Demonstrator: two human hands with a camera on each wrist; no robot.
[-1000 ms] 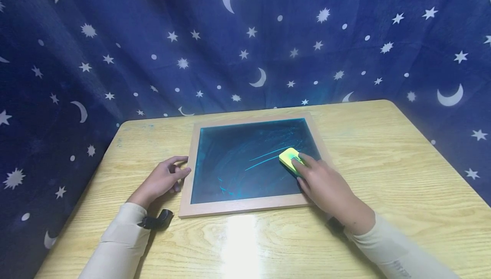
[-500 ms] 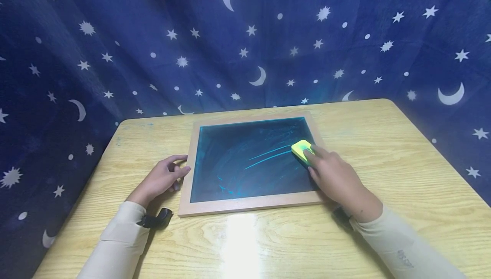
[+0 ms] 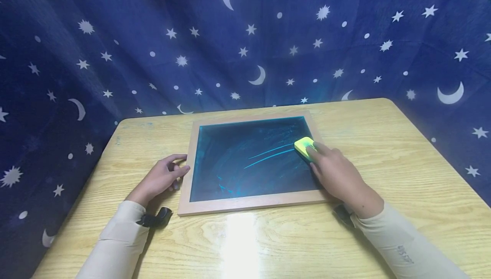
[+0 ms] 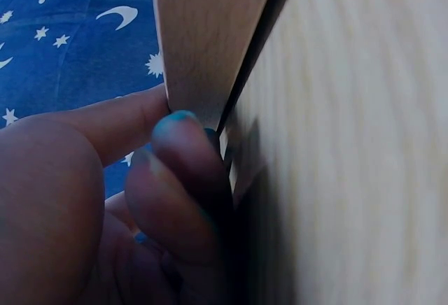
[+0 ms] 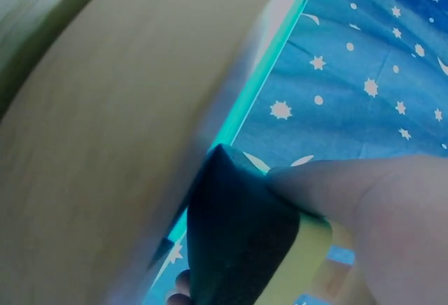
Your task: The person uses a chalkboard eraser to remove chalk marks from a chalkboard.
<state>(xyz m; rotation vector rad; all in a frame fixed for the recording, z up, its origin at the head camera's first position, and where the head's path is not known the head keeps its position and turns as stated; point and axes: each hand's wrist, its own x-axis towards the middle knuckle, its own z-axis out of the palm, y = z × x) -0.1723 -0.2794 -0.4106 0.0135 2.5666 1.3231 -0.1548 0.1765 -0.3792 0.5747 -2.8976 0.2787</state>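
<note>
A framed chalkboard with a dark face lies on the table, tilted slightly in the head view. At its left frame is my left hand, thumb on the wooden edge and fingertips at the frame's lower side, as the left wrist view shows; one fingertip has blue chalk on it. My right hand grips a yellow chalkboard eraser on the right part of the board. In the right wrist view its dark felt side shows. Two thin blue lines run up to the eraser, with fainter smears around.
The wooden table extends past the board on every side, with faint blue marks at its far left corner. A dark blue curtain with moons and stars hangs behind and to the left. A black wrist camera sits low beside the left wrist.
My right hand and the eraser have slid right and slightly away across the board. The blue lines now show farther right, up to the eraser. My left hand stays at the frame.
</note>
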